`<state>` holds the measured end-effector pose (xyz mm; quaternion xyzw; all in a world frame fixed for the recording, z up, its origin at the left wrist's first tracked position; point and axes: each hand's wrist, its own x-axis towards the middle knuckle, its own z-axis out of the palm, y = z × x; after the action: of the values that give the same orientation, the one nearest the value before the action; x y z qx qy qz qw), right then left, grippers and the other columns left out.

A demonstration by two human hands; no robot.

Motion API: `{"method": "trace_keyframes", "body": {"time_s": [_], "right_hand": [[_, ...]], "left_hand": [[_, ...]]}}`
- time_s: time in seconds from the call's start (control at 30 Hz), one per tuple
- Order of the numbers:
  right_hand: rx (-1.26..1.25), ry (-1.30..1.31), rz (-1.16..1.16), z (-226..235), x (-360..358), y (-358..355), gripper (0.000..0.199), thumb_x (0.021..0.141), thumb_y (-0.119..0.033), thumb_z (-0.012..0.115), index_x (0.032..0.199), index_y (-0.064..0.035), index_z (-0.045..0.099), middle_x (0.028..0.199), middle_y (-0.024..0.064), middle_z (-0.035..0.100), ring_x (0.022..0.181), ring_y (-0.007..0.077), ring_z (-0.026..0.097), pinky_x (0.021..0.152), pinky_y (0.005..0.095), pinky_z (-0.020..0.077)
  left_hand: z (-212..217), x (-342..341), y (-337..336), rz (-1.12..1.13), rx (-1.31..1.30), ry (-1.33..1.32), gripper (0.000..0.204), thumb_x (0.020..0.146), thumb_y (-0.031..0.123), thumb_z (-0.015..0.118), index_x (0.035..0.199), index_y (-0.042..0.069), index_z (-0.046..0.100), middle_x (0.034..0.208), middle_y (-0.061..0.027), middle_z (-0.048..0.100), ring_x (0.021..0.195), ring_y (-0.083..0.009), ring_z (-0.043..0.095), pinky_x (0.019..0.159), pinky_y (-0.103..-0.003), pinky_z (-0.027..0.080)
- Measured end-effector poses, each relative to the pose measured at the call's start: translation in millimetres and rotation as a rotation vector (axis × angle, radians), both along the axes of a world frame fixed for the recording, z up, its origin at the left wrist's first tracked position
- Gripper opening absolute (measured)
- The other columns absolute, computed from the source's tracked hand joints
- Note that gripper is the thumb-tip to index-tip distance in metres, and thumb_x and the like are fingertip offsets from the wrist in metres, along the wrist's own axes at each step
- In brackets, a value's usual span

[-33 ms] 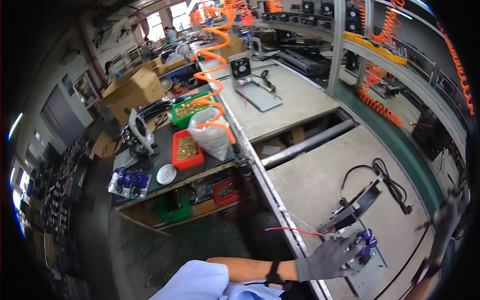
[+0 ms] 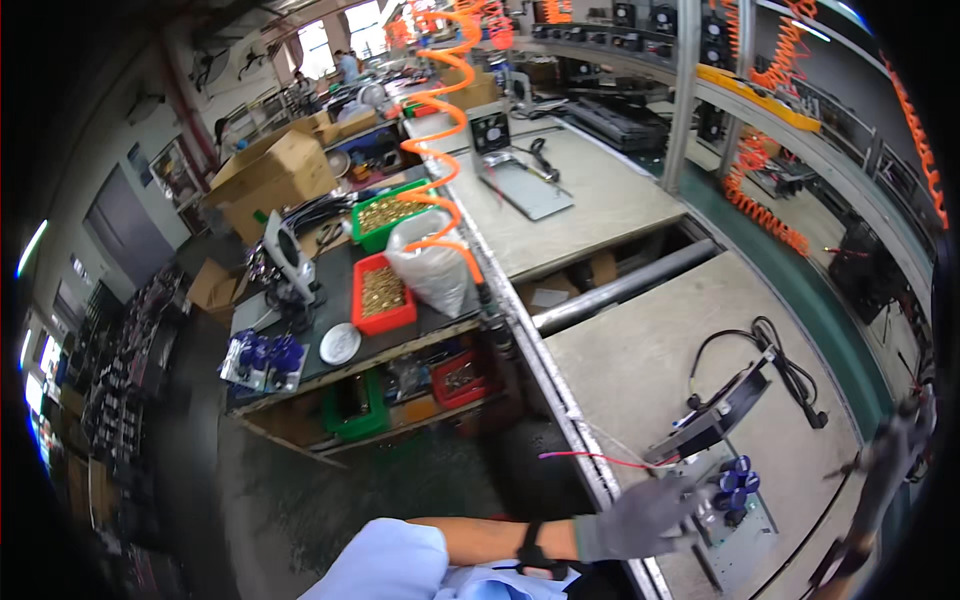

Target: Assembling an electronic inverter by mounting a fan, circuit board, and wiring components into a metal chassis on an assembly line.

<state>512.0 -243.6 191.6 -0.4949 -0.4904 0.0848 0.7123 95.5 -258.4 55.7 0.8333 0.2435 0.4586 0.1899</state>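
Note:
My left hand (image 2: 645,518), in a grey glove, hovers at the left of a flat metal plate (image 2: 745,550). Its fingers look loosely apart, though smeared by motion, and no held thing shows. Just beyond them, several dark blue round-capped parts (image 2: 737,485) stand clustered on the plate. A black fan-like unit (image 2: 712,412) rises at the plate's far end, and a red wire (image 2: 600,458) runs left from it. At the far right, my right hand (image 2: 900,440), gloved in grey, is raised beside the bench edge; blur hides its grip.
A black power cord (image 2: 790,375) lies coiled on the bench (image 2: 620,350). Left of the bench, a side table carries a red bin (image 2: 383,318) of brass-coloured parts, a green bin (image 2: 368,240) and a plastic bag (image 2: 432,270). An orange coiled hose (image 2: 430,148) hangs between them.
My left hand has drawn back to the left off the blue-capped parts, which now show more fully. My right hand has shifted slightly lower.

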Motion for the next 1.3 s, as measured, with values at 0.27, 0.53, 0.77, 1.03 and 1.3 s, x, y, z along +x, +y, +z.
{"method": "trace_keyframes", "body": {"time_s": [0.27,0.53,0.77,1.03,1.3], "right_hand": [[-0.344,0.224,-0.110,-102.7,-139.5,-134.4,0.045,0.086,-0.006,0.059,0.130,-0.0025,0.051,0.094,0.0106,0.056,0.048,0.0105,0.048,0.031,0.0235,0.0358],[-0.340,0.202,-0.111,-138.1,-197.7,-140.2,0.027,0.085,-0.011,0.065,0.110,-0.0036,0.060,0.090,0.0021,0.056,0.070,0.0090,0.052,0.062,0.0235,0.0423],[-0.277,0.344,-0.233,-143.5,-217.6,-153.5,0.024,0.082,-0.006,0.067,0.105,-0.0055,0.061,0.089,0.0006,0.058,0.068,0.0080,0.052,0.056,0.0231,0.0422],[-0.200,0.378,-0.180,-129.8,-230.6,-162.1,0.018,0.078,0.005,0.066,0.094,-0.0037,0.064,0.087,0.0023,0.064,0.071,0.0083,0.058,0.060,0.0251,0.0481],[-0.144,0.404,-0.195,-124.1,-237.0,-160.4,0.019,0.078,0.009,0.068,0.094,-0.0012,0.065,0.087,0.0024,0.066,0.080,0.0080,0.062,0.071,0.0247,0.0506]], "left_hand": [[-23.9,-357.1,53.1,1.221,-0.040,0.349,0.041,0.081,0.017,0.066,0.118,0.003,0.056,0.107,-0.0192,0.060,0.101,-0.0371,0.058,0.090,-0.047,0.047],[-52.3,-512.8,100.2,1.592,-0.486,0.532,0.110,0.069,0.061,0.079,0.150,0.001,0.034,0.140,-0.0262,0.050,0.129,-0.0445,0.046,0.109,-0.050,0.038],[-42.2,-461.7,55.5,1.520,-0.159,0.405,0.090,0.061,0.048,0.088,0.128,0.000,0.052,0.116,-0.0218,0.063,0.112,-0.0399,0.059,0.095,-0.050,0.047],[-47.9,-209.5,-21.7,0.601,-0.199,0.339,0.093,0.057,0.029,0.091,0.135,0.001,0.048,0.119,-0.0210,0.057,0.110,-0.0406,0.056,0.093,-0.050,0.049],[-45.3,3.7,-49.9,-0.162,-0.051,0.263,0.085,0.057,0.032,0.088,0.128,0.004,0.050,0.123,-0.0213,0.054,0.109,-0.0407,0.055,0.092,-0.049,0.048]]}}
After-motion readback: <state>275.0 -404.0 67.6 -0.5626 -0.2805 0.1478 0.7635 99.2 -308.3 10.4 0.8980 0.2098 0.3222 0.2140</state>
